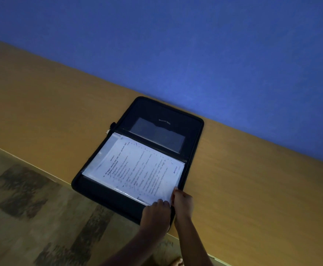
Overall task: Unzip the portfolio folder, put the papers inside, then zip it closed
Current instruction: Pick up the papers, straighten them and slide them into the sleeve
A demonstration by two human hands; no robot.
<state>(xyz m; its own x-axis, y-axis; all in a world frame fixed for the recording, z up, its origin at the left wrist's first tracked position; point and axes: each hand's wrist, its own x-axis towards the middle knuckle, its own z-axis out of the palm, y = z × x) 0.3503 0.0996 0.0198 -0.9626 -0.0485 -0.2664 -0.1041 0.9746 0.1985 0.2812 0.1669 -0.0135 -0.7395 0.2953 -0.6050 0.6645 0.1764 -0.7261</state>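
A black zip portfolio folder (162, 112) lies wide open on the wooden table, its far half against the wall and showing a clear pocket. White printed papers (137, 166), in a clear plastic sleeve, lie on the near half. My left hand (156, 214) rests on the papers' near right corner, fingers curled over the edge. My right hand (182, 202) pinches the same corner from the right side. The zip pull (108, 129) shows at the folder's left edge by the spine.
The orange-brown table (41, 104) runs along a blue wall (195, 45). Its front edge crosses diagonally under the folder's near corner, which overhangs slightly. A patterned floor or rug (32, 208) lies below on the left.
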